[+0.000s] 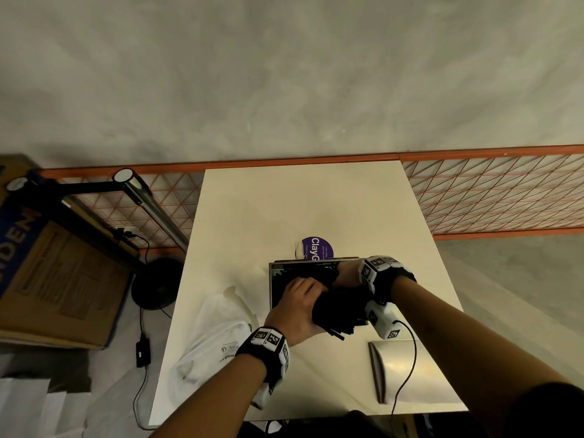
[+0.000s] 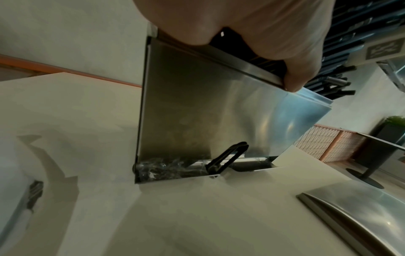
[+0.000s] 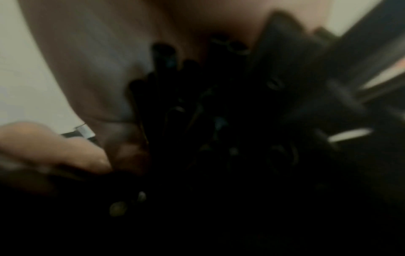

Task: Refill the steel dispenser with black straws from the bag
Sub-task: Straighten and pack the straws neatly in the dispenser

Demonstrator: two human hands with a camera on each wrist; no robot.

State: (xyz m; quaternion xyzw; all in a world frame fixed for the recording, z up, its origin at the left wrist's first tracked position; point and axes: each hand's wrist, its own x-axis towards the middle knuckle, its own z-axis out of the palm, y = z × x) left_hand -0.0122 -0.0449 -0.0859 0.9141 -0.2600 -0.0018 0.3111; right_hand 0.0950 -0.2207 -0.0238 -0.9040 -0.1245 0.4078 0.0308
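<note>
The steel dispenser stands open in the middle of the white table, with black straws lying inside it. Over its near right corner both hands hold a thick bundle of black straws. My left hand curls over the bundle's left side. In the left wrist view its thumb lies on the rim of the dispenser. My right hand grips the bundle from the right. The right wrist view is dark and blurred, showing the ends of the straws against the palm.
A white plastic bag lies slack on the table to the left of the dispenser. The steel lid rests at the near right corner. A purple sticker sits behind the dispenser. An orange mesh railing runs behind the table.
</note>
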